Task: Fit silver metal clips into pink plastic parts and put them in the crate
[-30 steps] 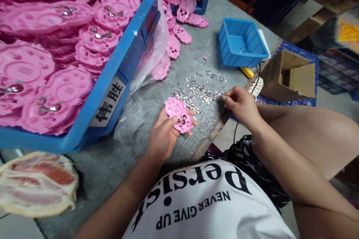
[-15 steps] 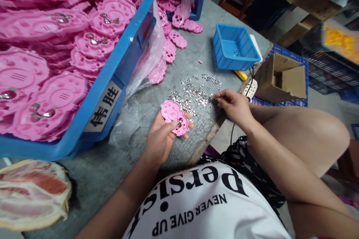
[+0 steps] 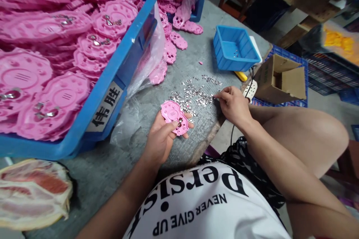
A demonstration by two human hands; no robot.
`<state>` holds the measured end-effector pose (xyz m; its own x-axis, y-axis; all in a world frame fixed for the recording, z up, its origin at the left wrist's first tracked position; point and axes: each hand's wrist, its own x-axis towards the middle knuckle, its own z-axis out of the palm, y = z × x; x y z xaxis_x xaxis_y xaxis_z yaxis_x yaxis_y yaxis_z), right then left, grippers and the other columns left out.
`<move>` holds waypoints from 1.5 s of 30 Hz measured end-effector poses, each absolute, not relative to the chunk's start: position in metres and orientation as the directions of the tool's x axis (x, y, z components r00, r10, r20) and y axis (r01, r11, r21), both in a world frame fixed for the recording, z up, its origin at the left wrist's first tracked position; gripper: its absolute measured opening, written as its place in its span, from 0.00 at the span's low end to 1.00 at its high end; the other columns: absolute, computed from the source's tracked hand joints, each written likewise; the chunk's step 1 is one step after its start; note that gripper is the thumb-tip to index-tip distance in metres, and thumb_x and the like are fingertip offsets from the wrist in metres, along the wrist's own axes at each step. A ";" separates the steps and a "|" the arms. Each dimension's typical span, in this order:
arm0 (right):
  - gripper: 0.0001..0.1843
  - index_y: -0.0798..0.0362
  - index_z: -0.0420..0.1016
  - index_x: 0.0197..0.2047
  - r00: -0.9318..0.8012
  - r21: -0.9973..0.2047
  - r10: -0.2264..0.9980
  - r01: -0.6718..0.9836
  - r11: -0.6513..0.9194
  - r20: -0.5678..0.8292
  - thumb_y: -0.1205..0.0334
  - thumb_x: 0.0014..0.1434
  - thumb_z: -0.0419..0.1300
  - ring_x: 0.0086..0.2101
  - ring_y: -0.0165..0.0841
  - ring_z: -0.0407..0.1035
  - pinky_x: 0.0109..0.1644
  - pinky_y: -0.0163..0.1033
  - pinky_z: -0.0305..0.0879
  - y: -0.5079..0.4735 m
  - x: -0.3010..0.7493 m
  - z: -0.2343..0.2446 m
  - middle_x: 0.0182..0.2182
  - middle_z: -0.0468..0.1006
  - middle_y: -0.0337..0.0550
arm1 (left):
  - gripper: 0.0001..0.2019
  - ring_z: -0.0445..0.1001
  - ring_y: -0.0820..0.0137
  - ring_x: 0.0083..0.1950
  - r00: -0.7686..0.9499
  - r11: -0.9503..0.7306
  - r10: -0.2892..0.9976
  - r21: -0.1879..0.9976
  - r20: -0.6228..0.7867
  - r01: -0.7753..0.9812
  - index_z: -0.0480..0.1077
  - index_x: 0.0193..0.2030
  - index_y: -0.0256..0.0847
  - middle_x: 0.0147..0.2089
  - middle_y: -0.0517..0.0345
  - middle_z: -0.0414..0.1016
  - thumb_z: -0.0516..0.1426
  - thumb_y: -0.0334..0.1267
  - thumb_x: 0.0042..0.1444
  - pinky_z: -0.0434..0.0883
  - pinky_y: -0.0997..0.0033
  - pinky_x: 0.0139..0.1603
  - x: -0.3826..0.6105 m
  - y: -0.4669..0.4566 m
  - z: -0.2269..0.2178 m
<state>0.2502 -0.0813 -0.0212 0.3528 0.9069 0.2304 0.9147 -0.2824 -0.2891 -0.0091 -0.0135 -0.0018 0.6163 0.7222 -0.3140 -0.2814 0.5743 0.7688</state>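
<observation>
My left hand [image 3: 161, 138] grips a small pink plastic plate [image 3: 174, 116] with a scalloped edge, thumb on its lower part where small metal pieces sit. My right hand [image 3: 234, 106] rests at the table's right edge with its fingertips pinched at the border of a scattered pile of tiny shiny metal pieces [image 3: 196, 95]. What the pinch holds is too small to make out. The pile lies on the grey table [image 3: 185, 63] just beyond the pink plate.
A big blue crate [image 3: 117, 78] heaped with pink plates fills the left. Loose pink plates [image 3: 168, 50] and a plastic bag lie beside it. A small blue tray [image 3: 234, 48] stands at the back right, a cardboard box [image 3: 283, 78] beyond the edge. A peeled pomelo [image 3: 30, 192] lies at near left.
My right hand has shifted a little to the left along the edge of the metal pile, fingers still pinched. My left hand keeps the pink plate in nearly the same place.
</observation>
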 end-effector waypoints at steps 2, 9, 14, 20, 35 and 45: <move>0.16 0.51 0.85 0.44 0.339 -0.290 0.906 0.920 -0.263 0.255 0.68 0.63 0.55 0.43 0.45 0.71 0.43 0.47 0.68 -0.082 0.250 -0.021 0.42 0.78 0.52 | 0.18 0.83 0.58 0.43 0.614 0.572 0.725 0.770 -0.312 -0.283 0.65 0.54 0.40 0.49 0.45 0.82 0.60 0.33 0.57 0.75 0.68 0.30 -0.009 -0.013 -0.002; 0.12 0.52 0.85 0.44 0.097 -0.240 0.953 0.970 -0.027 0.286 0.66 0.66 0.58 0.42 0.45 0.69 0.44 0.49 0.68 -0.081 0.235 -0.021 0.41 0.79 0.53 | 0.21 0.83 0.58 0.43 0.586 0.554 0.751 0.774 -0.305 -0.307 0.63 0.56 0.40 0.49 0.44 0.82 0.60 0.33 0.56 0.74 0.68 0.30 -0.009 -0.012 -0.003; 0.11 0.54 0.84 0.47 0.040 -0.184 0.945 0.983 0.022 0.324 0.65 0.67 0.60 0.41 0.45 0.68 0.44 0.50 0.68 -0.077 0.228 -0.017 0.43 0.81 0.54 | 0.20 0.83 0.58 0.43 0.560 0.539 0.771 0.779 -0.302 -0.321 0.63 0.55 0.40 0.50 0.44 0.82 0.60 0.33 0.56 0.74 0.68 0.30 -0.009 -0.010 -0.004; 0.13 0.55 0.82 0.50 -0.128 -0.239 0.962 0.953 0.187 0.243 0.63 0.71 0.56 0.41 0.43 0.69 0.45 0.49 0.70 -0.075 0.213 -0.016 0.45 0.82 0.53 | 0.20 0.83 0.57 0.46 0.544 0.538 0.780 0.775 -0.308 -0.333 0.64 0.54 0.42 0.50 0.45 0.82 0.61 0.34 0.54 0.78 0.63 0.36 -0.010 -0.009 -0.002; 0.17 0.55 0.80 0.53 -0.032 -0.302 0.956 0.945 0.124 0.293 0.67 0.70 0.52 0.48 0.45 0.73 0.53 0.53 0.72 -0.075 0.212 -0.017 0.50 0.81 0.56 | 0.19 0.82 0.61 0.41 0.502 0.503 0.812 0.792 -0.297 -0.346 0.64 0.53 0.41 0.49 0.47 0.82 0.60 0.33 0.54 0.73 0.69 0.30 -0.012 -0.004 0.000; 0.20 0.55 0.80 0.54 0.028 -0.289 0.970 0.956 0.045 0.243 0.69 0.68 0.50 0.50 0.48 0.71 0.56 0.56 0.71 -0.068 0.214 -0.018 0.55 0.81 0.56 | 0.19 0.83 0.61 0.41 0.495 0.486 0.823 0.796 -0.279 -0.360 0.64 0.54 0.42 0.48 0.48 0.82 0.60 0.34 0.55 0.73 0.69 0.31 -0.014 -0.001 -0.004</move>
